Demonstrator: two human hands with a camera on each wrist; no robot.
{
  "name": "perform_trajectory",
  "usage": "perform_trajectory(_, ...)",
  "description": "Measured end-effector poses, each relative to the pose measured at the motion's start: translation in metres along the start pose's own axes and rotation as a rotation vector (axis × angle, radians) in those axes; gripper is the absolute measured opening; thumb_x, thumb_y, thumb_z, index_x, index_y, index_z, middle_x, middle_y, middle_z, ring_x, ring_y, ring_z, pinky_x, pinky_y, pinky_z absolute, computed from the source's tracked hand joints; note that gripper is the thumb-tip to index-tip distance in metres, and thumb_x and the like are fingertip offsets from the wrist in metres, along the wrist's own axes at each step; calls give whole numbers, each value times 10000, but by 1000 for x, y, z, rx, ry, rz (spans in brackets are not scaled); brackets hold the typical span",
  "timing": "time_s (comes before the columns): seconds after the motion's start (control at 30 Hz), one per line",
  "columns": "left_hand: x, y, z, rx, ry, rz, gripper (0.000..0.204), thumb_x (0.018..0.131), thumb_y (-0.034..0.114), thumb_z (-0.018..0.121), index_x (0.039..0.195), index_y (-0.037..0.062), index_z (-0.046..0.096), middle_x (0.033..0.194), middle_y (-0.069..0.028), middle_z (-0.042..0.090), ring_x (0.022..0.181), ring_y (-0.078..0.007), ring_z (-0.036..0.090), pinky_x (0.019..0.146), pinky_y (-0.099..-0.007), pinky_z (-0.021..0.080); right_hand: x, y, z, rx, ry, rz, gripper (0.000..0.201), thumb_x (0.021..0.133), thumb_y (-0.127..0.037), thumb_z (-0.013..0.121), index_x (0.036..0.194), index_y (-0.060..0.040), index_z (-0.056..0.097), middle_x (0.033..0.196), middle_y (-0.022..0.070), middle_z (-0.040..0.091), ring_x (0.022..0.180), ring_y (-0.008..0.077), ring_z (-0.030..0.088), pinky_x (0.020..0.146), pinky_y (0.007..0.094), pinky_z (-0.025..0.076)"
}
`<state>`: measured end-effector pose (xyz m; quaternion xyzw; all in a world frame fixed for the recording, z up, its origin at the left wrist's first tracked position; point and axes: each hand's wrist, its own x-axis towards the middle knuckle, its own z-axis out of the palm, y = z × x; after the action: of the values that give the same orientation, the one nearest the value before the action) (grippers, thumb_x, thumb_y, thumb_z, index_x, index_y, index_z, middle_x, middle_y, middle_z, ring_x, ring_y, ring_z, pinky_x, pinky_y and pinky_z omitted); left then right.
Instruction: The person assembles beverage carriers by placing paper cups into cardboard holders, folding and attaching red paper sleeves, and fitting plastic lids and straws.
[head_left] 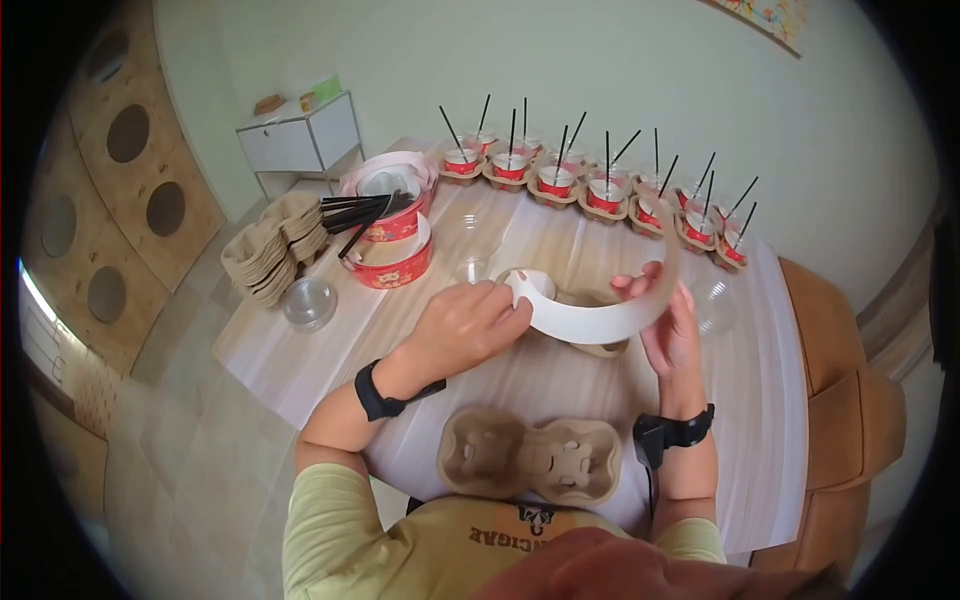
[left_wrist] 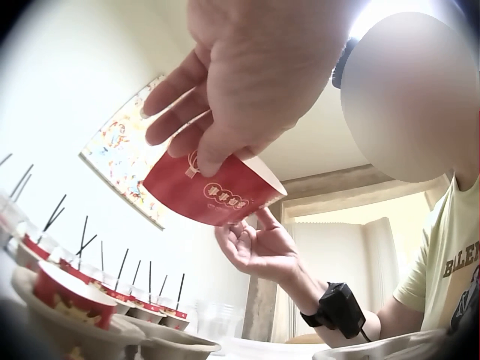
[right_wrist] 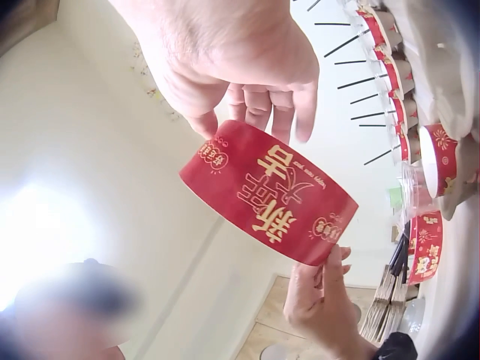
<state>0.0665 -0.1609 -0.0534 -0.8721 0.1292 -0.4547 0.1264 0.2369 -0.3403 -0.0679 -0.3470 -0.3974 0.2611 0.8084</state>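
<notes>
Both hands hold a curved paper cup sleeve (head_left: 600,322) above the table, its white inner face up in the head view. Its outer face is red with gold lettering, as the right wrist view shows on the sleeve (right_wrist: 274,195). My left hand (head_left: 470,325) pinches one end, fingers bent. At the other end my right hand (head_left: 668,325) holds the sleeve between thumb and fingers. Below lies a brown pulp cup carrier (head_left: 605,350), partly hidden by the sleeve. In the left wrist view a red paper sleeve (left_wrist: 71,296) stands in a carrier.
Carriers with red-sleeved clear cups and black straws (head_left: 606,190) line the far edge. Left stand stacked carriers (head_left: 262,262), red tubs (head_left: 395,268) with black straws (head_left: 360,212), and a clear cup (head_left: 309,303). Another carrier (head_left: 530,455) lies near my body; a brown chair (head_left: 850,400) stands right.
</notes>
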Motion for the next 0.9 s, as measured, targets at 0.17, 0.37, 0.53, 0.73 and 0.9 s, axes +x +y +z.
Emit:
perform_trajectory(0.17, -3, -2, 0, -147, -114, -65, 237, 649, 59, 594, 882, 100, 570, 728, -41, 520, 581, -183, 542, 470, -278, 423, -4, -3, 3, 70, -43, 3, 244, 861, -285, 513, 895, -46, 482, 724, 45, 538, 599, 131, 514, 786, 311, 454)
perform_trajectory(0.37, -9, -8, 2, -409, -273, -332, 297, 682, 15, 582, 968, 94, 572, 871, -46, 575, 709, -224, 582, 587, -282, 471, -11, 1, 1, 19, 75, 35, 219, 846, -313, 530, 818, -110, 452, 632, -24, 410, 594, 118, 394, 674, 312, 380)
perform_trajectory(0.53, -7, -10, -6, -758, -318, -560, 391, 754, -16, 498, 1130, 91, 493, 1064, -70, 543, 761, -164, 601, 617, -254, 476, -11, 6, 4, 80, 24, -116, 304, 847, -352, 522, 911, -64, 452, 821, 44, 549, 691, 101, 538, 636, 245, 466)
perform_trajectory(0.73, -8, -9, -10, -1554, -358, -971, 587, 780, -41, 421, 1323, 99, 246, 1253, -90, 402, 759, -114, 579, 627, -237, 474, -3, 0, 9, 353, -21, -138, 246, 865, -351, 486, 836, -107, 470, 635, -25, 410, 584, 102, 382, 758, 321, 391)
perform_trajectory(0.9, 1, 8, 5, -1869, -453, -694, 547, 794, -15, 465, 1298, 83, 278, 1310, -83, 331, 964, -133, 528, 746, -249, 456, -1, 1, 11, 699, -173, -136, 184, 904, -226, 420, 764, -118, 473, 525, -29, 282, 553, 108, 322, 748, 298, 348)
